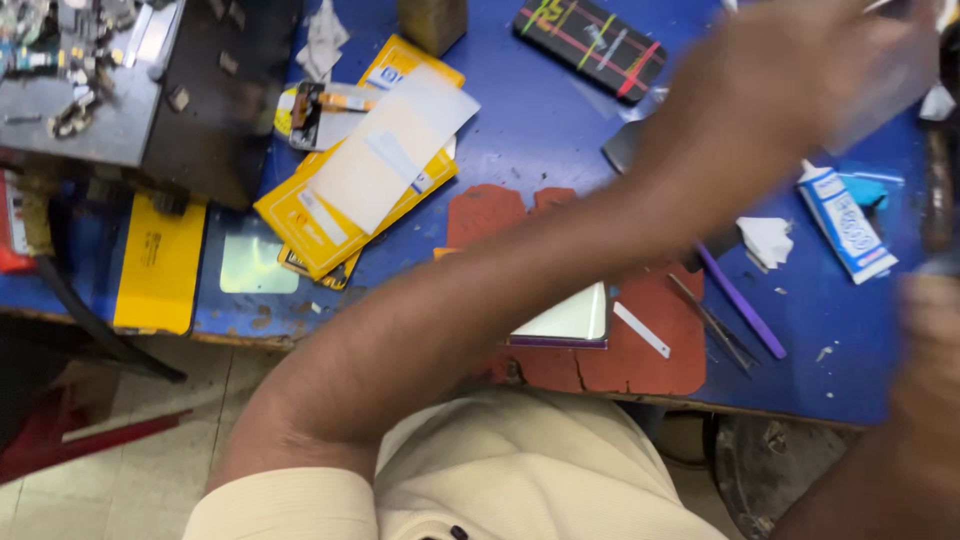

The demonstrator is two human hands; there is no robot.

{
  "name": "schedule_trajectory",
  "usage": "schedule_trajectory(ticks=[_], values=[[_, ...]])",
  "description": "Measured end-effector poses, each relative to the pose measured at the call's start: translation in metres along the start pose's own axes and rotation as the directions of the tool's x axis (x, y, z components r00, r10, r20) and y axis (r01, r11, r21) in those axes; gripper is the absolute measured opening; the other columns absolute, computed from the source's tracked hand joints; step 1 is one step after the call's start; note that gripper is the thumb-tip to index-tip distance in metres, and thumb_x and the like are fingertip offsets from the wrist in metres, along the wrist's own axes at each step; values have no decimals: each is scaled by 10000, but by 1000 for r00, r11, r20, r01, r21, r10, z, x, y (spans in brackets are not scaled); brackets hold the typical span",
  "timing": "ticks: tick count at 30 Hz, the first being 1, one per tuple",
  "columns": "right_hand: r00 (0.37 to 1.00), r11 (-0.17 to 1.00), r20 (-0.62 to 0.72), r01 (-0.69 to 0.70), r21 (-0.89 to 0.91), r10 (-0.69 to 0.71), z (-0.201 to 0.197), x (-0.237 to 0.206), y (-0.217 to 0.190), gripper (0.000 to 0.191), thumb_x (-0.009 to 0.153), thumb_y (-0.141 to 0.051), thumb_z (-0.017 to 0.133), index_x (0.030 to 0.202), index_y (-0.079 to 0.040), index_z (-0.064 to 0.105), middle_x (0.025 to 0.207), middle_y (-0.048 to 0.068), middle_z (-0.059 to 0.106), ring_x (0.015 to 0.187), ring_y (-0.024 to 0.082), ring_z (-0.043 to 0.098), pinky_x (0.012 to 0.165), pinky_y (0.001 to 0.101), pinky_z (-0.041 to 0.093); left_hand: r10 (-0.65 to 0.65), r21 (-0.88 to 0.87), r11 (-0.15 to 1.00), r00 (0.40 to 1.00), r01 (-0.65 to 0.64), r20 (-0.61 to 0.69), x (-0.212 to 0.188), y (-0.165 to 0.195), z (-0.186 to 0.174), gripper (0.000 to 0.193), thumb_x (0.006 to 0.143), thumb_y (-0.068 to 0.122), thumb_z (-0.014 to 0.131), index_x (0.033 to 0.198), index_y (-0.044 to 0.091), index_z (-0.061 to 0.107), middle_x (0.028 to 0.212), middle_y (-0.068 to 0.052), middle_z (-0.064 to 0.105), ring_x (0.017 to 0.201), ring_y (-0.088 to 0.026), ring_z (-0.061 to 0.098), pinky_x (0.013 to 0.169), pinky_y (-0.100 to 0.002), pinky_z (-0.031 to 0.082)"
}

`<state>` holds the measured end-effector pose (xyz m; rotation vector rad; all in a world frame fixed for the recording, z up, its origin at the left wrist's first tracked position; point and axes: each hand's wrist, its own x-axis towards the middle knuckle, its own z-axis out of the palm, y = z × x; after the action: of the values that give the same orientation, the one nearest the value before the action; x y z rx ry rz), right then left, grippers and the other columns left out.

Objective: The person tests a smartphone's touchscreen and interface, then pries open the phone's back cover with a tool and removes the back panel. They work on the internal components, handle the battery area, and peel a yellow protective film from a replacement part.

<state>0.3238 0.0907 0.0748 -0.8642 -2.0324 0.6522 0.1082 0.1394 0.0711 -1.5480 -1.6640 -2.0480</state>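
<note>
- Translucent, thin and rectangular, the clear plastic film sheet point(885, 75) is seen at the upper right of the view, above the blue worktable point(540, 140); its edges are smeared by motion blur.
- The film sheet is gripped by the left hand point(790, 70), which is reached across the body from lower left to upper right; the fingers appear closed on the sheet's left part, though blur hides the exact grip.
- The right hand point(930, 330) is cut by the right frame edge and heavily blurred; whether it is open or closed cannot be told.
- Below the left forearm, a phone with a pale glossy screen point(570, 320) is laid on a red-brown rubber mat point(640, 360).
- Metal tweezers point(715, 322) and a purple plastic pry stick point(742, 300) lie just right of the phone.
- A white glue tube with blue print point(845, 220) lies on the table beneath the held sheet.
- Yellow flat packets point(330, 215) are stacked at the left.
</note>
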Motion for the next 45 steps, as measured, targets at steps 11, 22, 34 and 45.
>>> schedule_trajectory(ticks=[11,22,34,45], values=[[945,798,155,326,-506,-288,33,17,-24,676,700,-58,908,1330,-40,662,1369,202,635,1226,391,632,1049,449,546,-119,-232,934,851,271,512,4,-25,-84,221,1006,213,655,917,12,686,663,4,554,637,-65,502,572,-284,434],[994,864,40,66,500,-99,72,8,-15,771,869,-25,825,1540,-33,444,1527,106,508,1406,205,566,1186,368,517,-315,-488,386,610,782,728,-15,-14,-100,192,1016,182,635,877,52,667,709,17,608,606,-75,547,553,-262,443],[1000,914,17,13,406,-22,47,43,11,825,892,24,796,1599,-43,376,1463,75,511,1379,181,502,1206,329,423,-505,-122,815,798,566,329,4,-57,-104,258,824,191,683,607,56,647,547,-10,659,502,-53,616,481,-248,506],[808,917,545,364,-163,-224,69,23,-39,851,614,-156,884,1388,-38,550,1299,169,647,1235,347,615,1027,419,516,-346,254,918,929,306,132,-5,-76,-177,192,922,192,744,903,2,726,669,-57,673,594,-141,664,598,-303,509]])
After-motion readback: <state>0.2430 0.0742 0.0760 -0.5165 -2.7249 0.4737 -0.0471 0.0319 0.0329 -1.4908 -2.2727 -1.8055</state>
